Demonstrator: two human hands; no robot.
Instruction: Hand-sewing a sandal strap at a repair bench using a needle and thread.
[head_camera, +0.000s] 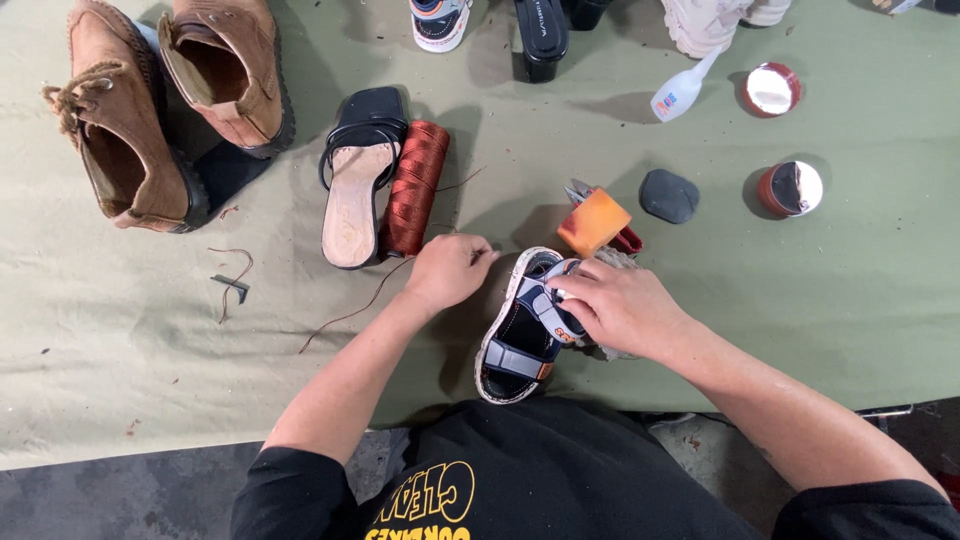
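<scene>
Head view | thread spool (415, 187), orange block (593, 222) crowd sandal (520, 335) | brown shoes (165, 105) far

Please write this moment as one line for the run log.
left hand: pinching thread | right hand: holding small sandal | red thread spool: beside

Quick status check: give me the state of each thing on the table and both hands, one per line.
Left hand: closed, pinching thread.
Right hand: pressing on the sandal's straps.
Small sandal: upright, held at table edge.
Thread spool: lying on its side, thread trailing.
Black sandal: flat, sole down.
Brown shoes: tipped on their sides.
Glue bottle: lying down.
Two tins: open.
</scene>
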